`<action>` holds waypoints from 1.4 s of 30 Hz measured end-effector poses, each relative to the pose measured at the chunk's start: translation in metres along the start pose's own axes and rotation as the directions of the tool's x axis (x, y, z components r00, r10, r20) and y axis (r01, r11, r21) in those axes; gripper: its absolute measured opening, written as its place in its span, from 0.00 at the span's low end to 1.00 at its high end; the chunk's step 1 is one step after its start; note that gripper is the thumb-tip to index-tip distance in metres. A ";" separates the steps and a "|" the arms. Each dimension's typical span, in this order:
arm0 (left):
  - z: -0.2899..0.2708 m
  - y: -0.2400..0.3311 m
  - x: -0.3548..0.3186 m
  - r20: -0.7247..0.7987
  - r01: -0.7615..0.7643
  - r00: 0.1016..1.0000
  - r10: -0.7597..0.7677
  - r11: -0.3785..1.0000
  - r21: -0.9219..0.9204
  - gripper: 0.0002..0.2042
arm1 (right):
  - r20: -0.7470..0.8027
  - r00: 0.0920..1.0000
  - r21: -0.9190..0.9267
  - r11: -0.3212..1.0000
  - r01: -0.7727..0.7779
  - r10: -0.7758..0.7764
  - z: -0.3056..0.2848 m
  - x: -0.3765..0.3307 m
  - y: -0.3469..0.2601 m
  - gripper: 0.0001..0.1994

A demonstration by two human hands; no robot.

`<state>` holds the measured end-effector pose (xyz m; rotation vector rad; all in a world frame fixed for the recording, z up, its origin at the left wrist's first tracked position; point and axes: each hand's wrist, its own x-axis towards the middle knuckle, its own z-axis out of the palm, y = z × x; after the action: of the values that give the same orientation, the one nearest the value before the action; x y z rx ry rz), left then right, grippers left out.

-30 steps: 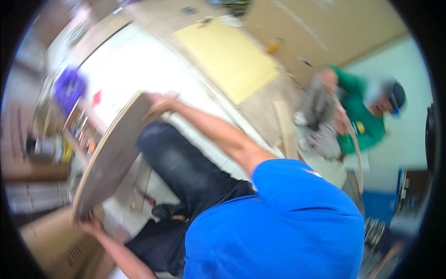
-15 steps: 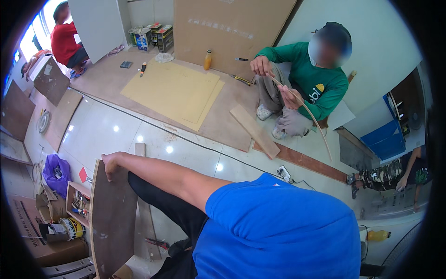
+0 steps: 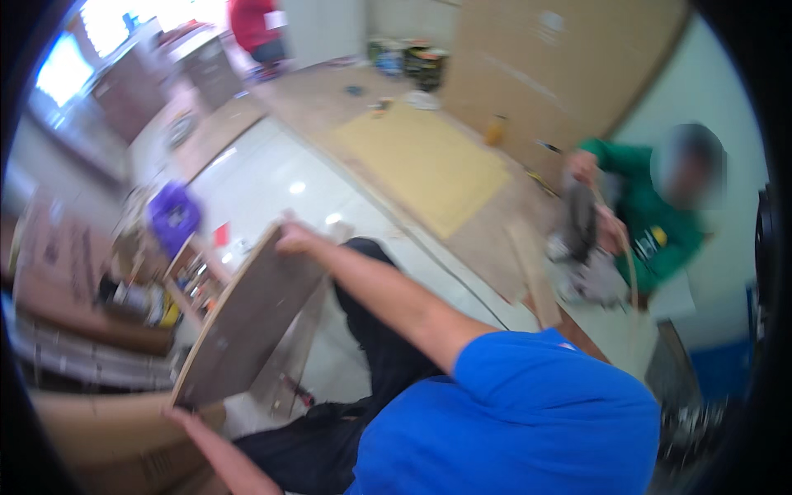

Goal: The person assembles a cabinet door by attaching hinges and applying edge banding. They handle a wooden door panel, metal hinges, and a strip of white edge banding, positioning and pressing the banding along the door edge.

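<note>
A brown wooden board (image 3: pixel 247 330) with a pale edge stands tilted on its side before my legs. My right hand (image 3: pixel 294 238) grips its far upper corner, thumb and fingers around the edge. At the near lower corner, my left hand (image 3: pixel 180 417) is closed on the board; blur softens its fingers. Just past the board is a wooden box of tools (image 3: pixel 198 280). A red-handled tool (image 3: pixel 299 389) lies on the floor near my leg, beside a wooden plank (image 3: pixel 280 404).
A co-worker in green (image 3: pixel 652 223) sits at the right holding a thin curved strip (image 3: pixel 632 272). Yellow sheets (image 3: pixel 421 165) lie on a floor panel. At the left are a purple bag (image 3: pixel 175 219), a yellow-black can (image 3: pixel 157 307) and cardboard boxes (image 3: pixel 66 264). A cable (image 3: pixel 437 260) crosses the floor.
My view has swung left, so the scene has shifted right and blurred. My left hand has come into view at the board's lower corner; the right keeps its hold. The board looks more slanted.
</note>
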<state>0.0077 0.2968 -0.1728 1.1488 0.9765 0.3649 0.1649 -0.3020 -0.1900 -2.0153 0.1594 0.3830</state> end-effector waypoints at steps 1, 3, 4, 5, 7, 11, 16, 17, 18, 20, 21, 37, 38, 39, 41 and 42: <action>-0.003 -0.001 -0.002 -0.040 -0.129 0.991 0.127 0.991 -0.034 0.47 | -0.100 0.995 0.216 0.976 0.014 0.007 -0.003 -0.018 0.002 0.53; -0.003 -0.002 -0.011 -0.111 -0.112 0.987 0.113 0.994 0.009 0.47 | -0.140 0.989 0.061 0.997 -0.041 0.049 -0.009 -0.035 -0.018 0.61; -0.002 0.000 -0.016 -0.141 -0.107 0.984 0.109 0.994 0.021 0.46 | -0.146 0.987 0.063 0.997 -0.053 0.062 -0.014 -0.045 -0.025 0.60; 0.000 0.000 -0.021 -0.157 -0.102 0.982 0.107 0.994 0.039 0.46 | -0.156 0.985 0.051 0.996 -0.073 0.080 -0.017 -0.053 -0.030 0.59; 0.005 0.004 -0.026 -0.156 -0.105 0.982 0.108 0.994 0.029 0.45 | -0.157 0.980 0.088 0.990 -0.111 0.123 -0.018 -0.061 -0.040 0.59; 0.007 0.010 -0.023 -0.116 -0.170 0.979 0.166 0.985 -0.020 0.42 | -0.179 0.972 0.077 0.987 -0.143 0.155 -0.015 -0.060 -0.042 0.60; -0.002 0.016 -0.028 -0.148 -0.163 0.979 0.143 0.978 -0.129 0.44 | -0.183 0.979 -0.025 0.995 -0.094 0.088 -0.015 -0.057 -0.036 0.54; -0.003 0.018 -0.031 -0.142 -0.157 0.980 0.136 0.976 -0.148 0.45 | -0.193 0.978 -0.047 0.995 -0.090 0.080 -0.014 -0.056 -0.035 0.52; -0.004 0.020 -0.033 -0.136 -0.151 0.982 0.129 0.975 -0.164 0.46 | -0.178 0.980 -0.052 0.994 -0.095 0.085 -0.014 -0.054 -0.033 0.51; -0.004 0.022 -0.032 -0.133 -0.103 0.988 0.075 0.971 -0.217 0.48 | -0.178 0.983 -0.075 0.995 -0.069 0.055 -0.012 -0.046 -0.028 0.48; -0.007 0.022 -0.030 -0.173 -0.083 0.984 0.041 0.967 -0.243 0.49 | -0.229 0.973 -0.053 0.997 -0.049 0.036 -0.013 -0.042 -0.023 0.46; -0.013 -0.016 -0.031 -0.047 0.035 0.998 -0.046 0.977 -0.209 0.28 | -0.054 0.998 0.182 0.983 0.026 -0.017 -0.028 -0.079 -0.046 0.32; -0.015 -0.016 -0.033 -0.013 0.082 0.996 -0.086 0.980 -0.183 0.28 | -0.069 0.997 0.162 0.987 -0.009 0.020 -0.029 -0.080 -0.046 0.32; -0.017 -0.016 -0.034 -0.001 0.130 0.991 -0.132 0.980 -0.150 0.27 | -0.067 0.998 0.168 0.986 -0.004 0.016 -0.030 -0.080 -0.046 0.32; -0.019 -0.018 -0.033 -0.009 0.185 0.982 -0.189 0.969 -0.165 0.27 | -0.096 0.995 0.141 0.990 -0.016 0.030 -0.031 -0.078 -0.044 0.32; -0.019 -0.020 -0.031 -0.009 0.216 0.975 -0.220 0.963 -0.161 0.26 | -0.096 0.995 0.134 0.991 -0.008 0.021 -0.031 -0.077 -0.043 0.31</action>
<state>-0.0295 0.2786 -0.1772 0.8835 1.0665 0.2755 0.1108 -0.3137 -0.1152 -1.9021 0.2543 0.2759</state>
